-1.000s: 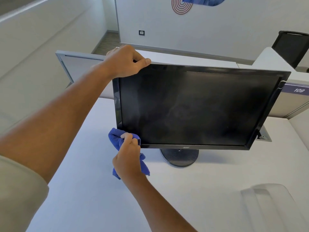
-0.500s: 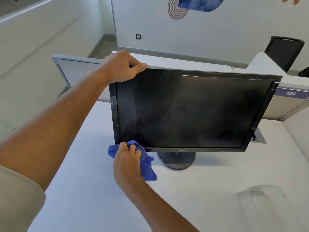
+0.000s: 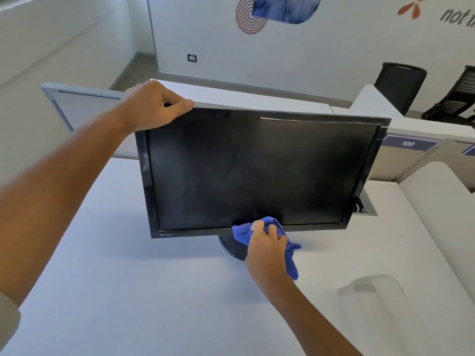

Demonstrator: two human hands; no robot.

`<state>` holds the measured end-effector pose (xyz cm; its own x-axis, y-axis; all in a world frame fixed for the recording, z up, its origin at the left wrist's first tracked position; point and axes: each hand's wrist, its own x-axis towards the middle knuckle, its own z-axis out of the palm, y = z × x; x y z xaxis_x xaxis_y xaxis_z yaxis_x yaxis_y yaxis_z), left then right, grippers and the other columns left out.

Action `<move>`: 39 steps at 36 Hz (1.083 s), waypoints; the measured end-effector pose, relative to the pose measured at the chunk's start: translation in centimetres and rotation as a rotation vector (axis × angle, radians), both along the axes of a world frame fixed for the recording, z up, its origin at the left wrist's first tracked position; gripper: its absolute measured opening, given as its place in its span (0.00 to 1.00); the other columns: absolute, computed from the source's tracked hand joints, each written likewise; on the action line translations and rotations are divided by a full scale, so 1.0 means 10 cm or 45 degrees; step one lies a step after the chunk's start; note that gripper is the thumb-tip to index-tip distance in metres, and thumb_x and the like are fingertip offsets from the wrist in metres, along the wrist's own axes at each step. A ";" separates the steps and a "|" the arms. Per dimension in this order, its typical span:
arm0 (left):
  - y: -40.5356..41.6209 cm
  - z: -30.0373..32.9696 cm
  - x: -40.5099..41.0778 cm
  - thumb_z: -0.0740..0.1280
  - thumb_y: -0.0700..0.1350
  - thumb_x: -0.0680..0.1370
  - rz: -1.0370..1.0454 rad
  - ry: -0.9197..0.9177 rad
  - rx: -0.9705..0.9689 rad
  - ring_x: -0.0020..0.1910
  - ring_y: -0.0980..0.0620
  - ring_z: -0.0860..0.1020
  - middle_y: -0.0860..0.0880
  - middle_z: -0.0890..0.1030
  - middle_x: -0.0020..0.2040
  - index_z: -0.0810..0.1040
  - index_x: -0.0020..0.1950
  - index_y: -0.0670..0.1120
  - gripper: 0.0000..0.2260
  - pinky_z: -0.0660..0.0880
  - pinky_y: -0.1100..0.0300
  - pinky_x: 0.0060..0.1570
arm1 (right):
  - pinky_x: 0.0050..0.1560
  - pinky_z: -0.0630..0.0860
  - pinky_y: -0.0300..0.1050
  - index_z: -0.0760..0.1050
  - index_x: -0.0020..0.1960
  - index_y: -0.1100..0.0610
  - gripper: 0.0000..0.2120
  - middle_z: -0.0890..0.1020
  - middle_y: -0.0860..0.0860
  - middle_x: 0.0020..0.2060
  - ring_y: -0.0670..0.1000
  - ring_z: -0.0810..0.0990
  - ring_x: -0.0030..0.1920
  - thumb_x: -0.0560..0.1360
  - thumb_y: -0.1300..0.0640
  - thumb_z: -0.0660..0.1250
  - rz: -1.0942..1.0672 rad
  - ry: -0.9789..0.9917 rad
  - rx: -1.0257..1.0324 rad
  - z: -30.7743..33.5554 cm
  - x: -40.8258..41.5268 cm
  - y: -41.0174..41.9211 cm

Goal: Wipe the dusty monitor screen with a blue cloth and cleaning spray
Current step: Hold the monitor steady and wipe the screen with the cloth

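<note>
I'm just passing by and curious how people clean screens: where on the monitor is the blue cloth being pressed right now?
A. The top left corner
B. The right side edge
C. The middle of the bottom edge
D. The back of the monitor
C: the right hand bunches the blue cloth against the middle of the bottom edge of the monitor, just above its stand, while the left hand grips the top left corner.

Bare forearms; a short beige sleeve (image 3: pixel 7 322) on the left arm.
</note>
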<state>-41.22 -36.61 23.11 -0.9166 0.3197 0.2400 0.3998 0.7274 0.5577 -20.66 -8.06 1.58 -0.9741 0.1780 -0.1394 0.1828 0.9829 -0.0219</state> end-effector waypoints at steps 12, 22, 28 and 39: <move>0.07 0.06 0.07 0.68 0.60 0.85 0.048 -0.013 0.010 0.35 0.33 0.68 0.33 0.75 0.34 0.92 0.55 0.46 0.20 0.70 0.46 0.44 | 0.64 0.76 0.51 0.63 0.73 0.50 0.27 0.77 0.55 0.65 0.56 0.79 0.65 0.79 0.54 0.73 -0.345 0.002 0.131 0.16 -0.01 1.33; 0.10 0.10 0.14 0.69 0.58 0.85 0.027 -0.014 0.044 0.37 0.29 0.70 0.29 0.80 0.38 0.92 0.56 0.43 0.20 0.70 0.47 0.44 | 0.67 0.75 0.54 0.62 0.73 0.52 0.30 0.77 0.57 0.66 0.58 0.79 0.65 0.78 0.55 0.74 -0.464 0.082 0.226 0.23 0.03 1.86; 0.06 0.08 0.11 0.68 0.58 0.86 0.040 -0.041 0.018 0.31 0.50 0.61 0.48 0.64 0.28 0.87 0.49 0.33 0.26 0.63 0.54 0.40 | 0.61 0.80 0.54 0.68 0.71 0.57 0.26 0.77 0.61 0.61 0.61 0.82 0.57 0.77 0.62 0.74 -0.460 0.109 -0.015 0.24 0.04 1.93; 0.07 0.07 0.10 0.68 0.59 0.86 0.022 -0.020 -0.059 0.33 0.43 0.62 0.44 0.63 0.31 0.81 0.34 0.47 0.25 0.66 0.51 0.43 | 0.57 0.79 0.52 0.73 0.65 0.60 0.23 0.75 0.60 0.59 0.60 0.80 0.55 0.74 0.70 0.75 -0.351 0.013 -0.240 0.34 -0.07 1.88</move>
<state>-40.26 -35.93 23.86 -0.9257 0.3141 0.2109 0.3783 0.7595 0.5293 -21.36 10.71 4.99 -0.8945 0.4068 -0.1857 0.4399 0.8751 -0.2018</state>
